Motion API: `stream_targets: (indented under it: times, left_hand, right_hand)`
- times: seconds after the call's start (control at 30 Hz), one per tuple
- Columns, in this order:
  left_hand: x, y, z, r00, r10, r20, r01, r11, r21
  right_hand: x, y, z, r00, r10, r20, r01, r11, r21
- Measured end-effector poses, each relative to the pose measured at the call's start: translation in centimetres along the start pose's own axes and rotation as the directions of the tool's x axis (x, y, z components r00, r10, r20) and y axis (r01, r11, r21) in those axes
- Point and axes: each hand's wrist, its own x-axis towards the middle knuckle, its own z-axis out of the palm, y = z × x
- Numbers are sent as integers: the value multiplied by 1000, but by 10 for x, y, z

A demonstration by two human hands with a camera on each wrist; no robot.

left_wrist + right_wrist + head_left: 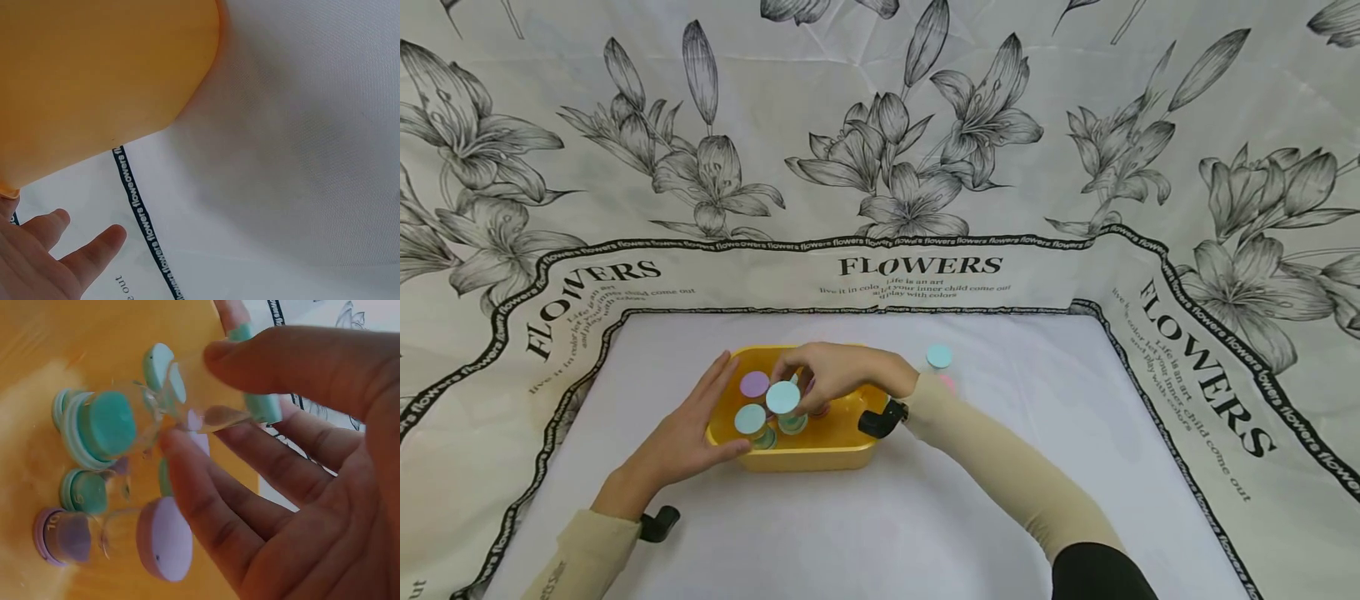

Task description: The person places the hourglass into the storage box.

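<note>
In the head view, a yellow plastic basin [808,460] holds several sand timers with clear glass bodies. My right hand [835,371] reaches in over its back rim and pinches a teal-capped sand timer [783,397] upright between thumb and fingers. The right wrist view has its clear glass [215,394] between thumb and fingertips. Beside it stand another teal sand timer [750,419] and a purple one [755,384], marked 10 on its end [55,525]. My left hand [681,433] rests at the basin's left side, fingers straight and spread, thumb along the front rim.
Right of the basin, partly behind my right forearm, are a teal-capped timer [938,357] and something pink [948,382]. A white cloth [970,517] covers the table, bordered by black-and-white flower print [917,275]. Each wrist carries a small black camera mount [658,523].
</note>
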Motion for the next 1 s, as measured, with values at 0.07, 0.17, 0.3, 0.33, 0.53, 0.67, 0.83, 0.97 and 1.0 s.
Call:
stream_targets:
  times: [0.07,0.17,0.3,0.33,0.53,0.67,0.83,0.97,1.0]
  left_hand:
    - [0,0,0,1000,0,0,0,1000,4]
    - [-1,-1,0,1000,-3,2,3,1000,8]
    - [-1,0,0,1000,-4,2,4,1000,13]
    - [-1,0,0,1000,-5,1,5,1000,13]
    - [0,2,-1,1000,-4,1,4,1000,16]
    - [0,2,-1,1000,-7,3,7,1000,18]
    - [0,0,0,1000,-7,2,7,1000,20]
    - [0,0,0,1000,-7,0,7,1000,20]
    - [0,1,0,1000,-8,0,8,1000,18]
  right_hand:
    - [4,3,3,1000,4,16,-3,999,-43]
    - [9,5,8,999,4,33,1,993,-122]
    - [15,8,13,999,3,46,5,983,-185]
    - [17,8,14,999,0,48,10,980,-196]
    - [21,11,16,998,21,54,-6,967,-254]
    - [25,11,17,997,63,50,-46,955,-293]
    - [28,10,19,993,106,50,-88,958,-272]
    - [27,8,21,988,128,81,-96,942,-320]
    - [27,8,21,987,135,91,-98,939,-329]
